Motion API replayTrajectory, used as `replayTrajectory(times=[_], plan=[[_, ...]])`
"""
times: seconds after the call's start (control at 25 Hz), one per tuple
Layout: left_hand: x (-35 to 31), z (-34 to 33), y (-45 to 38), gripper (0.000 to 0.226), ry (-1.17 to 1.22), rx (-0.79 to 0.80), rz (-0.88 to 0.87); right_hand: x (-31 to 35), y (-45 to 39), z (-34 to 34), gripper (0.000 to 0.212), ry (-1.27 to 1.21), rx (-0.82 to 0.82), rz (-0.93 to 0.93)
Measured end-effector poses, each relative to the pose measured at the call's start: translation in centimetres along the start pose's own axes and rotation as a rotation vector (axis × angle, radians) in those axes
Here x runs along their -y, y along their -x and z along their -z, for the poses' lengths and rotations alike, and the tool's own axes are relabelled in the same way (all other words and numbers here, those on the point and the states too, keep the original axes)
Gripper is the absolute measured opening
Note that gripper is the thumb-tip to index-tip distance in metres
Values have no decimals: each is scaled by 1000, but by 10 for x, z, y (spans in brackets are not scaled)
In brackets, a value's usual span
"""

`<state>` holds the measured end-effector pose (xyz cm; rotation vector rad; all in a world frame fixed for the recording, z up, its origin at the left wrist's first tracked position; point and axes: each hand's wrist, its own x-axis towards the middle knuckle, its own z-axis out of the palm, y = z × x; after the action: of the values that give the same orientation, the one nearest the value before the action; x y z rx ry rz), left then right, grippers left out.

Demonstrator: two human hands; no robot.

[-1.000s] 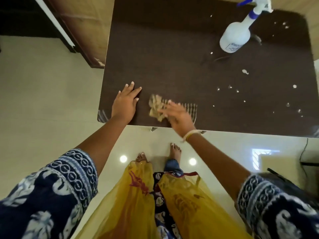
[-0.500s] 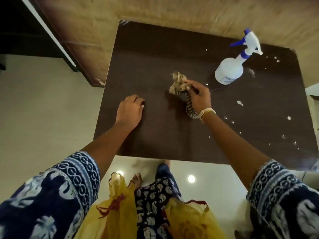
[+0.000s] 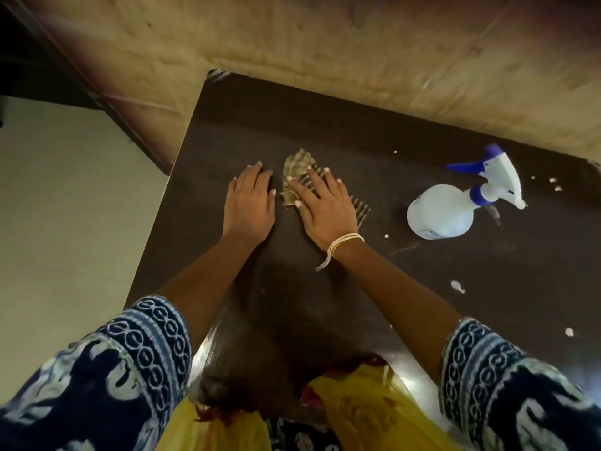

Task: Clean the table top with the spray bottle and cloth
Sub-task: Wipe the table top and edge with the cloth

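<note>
1. Table top [image 3: 325,131] is a dark brown, slightly glossy rectangle, its far edge set against a pale wood-grain wall panel [image 3: 325,37], with a light floor [image 3: 65,206] to its left.
2. White droplets [image 3: 457,286] are scattered over the right part of the surface, several near the far right corner.
3. Cloth [image 3: 297,170] lies on the table near its middle: a crumpled beige-and-dark striped rag, its bunched end showing beyond the fingertips and a striped edge showing to the right of the wrist.
4. Right hand [image 3: 325,209] lies flat on the cloth with fingers spread and straight, pressing it to the surface; pale threads circle the wrist.
5. Left hand [image 3: 248,203] rests palm-down on the bare table just left of the cloth, fingers straight and together, holding nothing.
6. Spray bottle [image 3: 442,213] stands well to the right of the hands, translucent white with a blue-and-white trigger head, untouched.
7. Blue-and-white patterned sleeves [image 3: 140,362] cover both upper arms, and yellow fabric [image 3: 364,415] shows at the near edge.
</note>
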<state>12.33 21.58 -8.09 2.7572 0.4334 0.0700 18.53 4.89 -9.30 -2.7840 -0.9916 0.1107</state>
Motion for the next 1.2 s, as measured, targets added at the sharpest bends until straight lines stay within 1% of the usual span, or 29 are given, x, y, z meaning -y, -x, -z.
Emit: replayTrajectory(times=[0.04,0.08,0.12,0.16,0.24,0.28,0.32,0.36,0.4,0.44,0.48,0.52,0.56,0.6,0.64,0.68,0.72,0.76,0.8,0.84,0.88,0.92,0.96,1.0,1.04,1.08,1.12,1.2], plan=[[-4,-4,-6,41,6,-19,0,-7,-14,1,48,29,-2,74],[-7,-7,-11,41,21,-42,0,-21,-33,5,48,63,-31,67],[-12,-10,-14,39,39,-66,1,-41,-53,9,49,79,-73,-34],[-16,-12,-15,38,55,-84,-2,-64,-70,15,51,74,-125,-218],[-23,-16,-15,37,59,-84,-13,-114,-88,25,54,-31,-193,-664],[-25,-17,-15,37,54,-74,-13,-130,-90,29,56,-88,-207,-839],[-25,-18,-15,37,48,-66,-7,-137,-93,33,56,-126,-207,-957],[-24,-18,-15,37,42,-64,-1,-136,-98,34,57,-141,-191,-1032],[-23,-18,-14,37,34,-63,4,-126,-105,35,57,-132,-184,-1049],[-24,-18,-14,37,26,-66,6,-111,-112,32,58,-106,-177,-990],[-24,-19,-15,37,21,-69,6,-90,-118,27,57,-88,-164,-844],[-24,-20,-15,37,20,-73,7,-67,-123,21,56,-70,-144,-630],[-24,-21,-15,37,22,-80,7,-44,-124,13,54,-46,-105,-373],[-24,-22,-14,36,23,-89,4,-23,-122,5,51,-18,-56,-110],[-23,-23,-14,36,24,-99,-1,-13,-121,-1,49,-1,3,105],[-23,-23,-13,36,24,-104,-8,-16,-125,1,48,7,54,222],[-23,-23,-14,36,24,-106,-13,-31,-131,5,48,4,42,226],[-23,-23,-14,36,24,-107,-15,-51,-136,8,50,7,-25,112],[-23,-22,-14,36,24,-107,-14,-75,-138,14,52,9,-103,-83],[-23,-22,-14,36,22,-108,-12,-102,-136,19,54,-3,-165,-317],[-23,-22,-14,36,22,-110,-10,-126,-131,26,55,-41,-214,-548],[-23,-23,-14,36,22,-113,-8,-141,-126,31,55,-90,-234,-734],[-22,-23,-14,37,24,-115,-7,-144,-125,35,55,-113,-223,-847],[-22,-24,-13,36,24,-113,-9,-136,-126,35,55,-101,-190,-879],[-22,-24,-12,36,23,-109,-13,-122,-129,32,56,-78,-168,-823],[-22,-23,-10,36,24,-106,-13,-103,-132,29,58,-64,-156,-685],[-21,-23,-7,35,27,-106,-7,-80,-133,23,57,-69,-140,-494],[-20,-20,10,33,33,-135,30,-28,-121,6,52,-64,-67,-54]])
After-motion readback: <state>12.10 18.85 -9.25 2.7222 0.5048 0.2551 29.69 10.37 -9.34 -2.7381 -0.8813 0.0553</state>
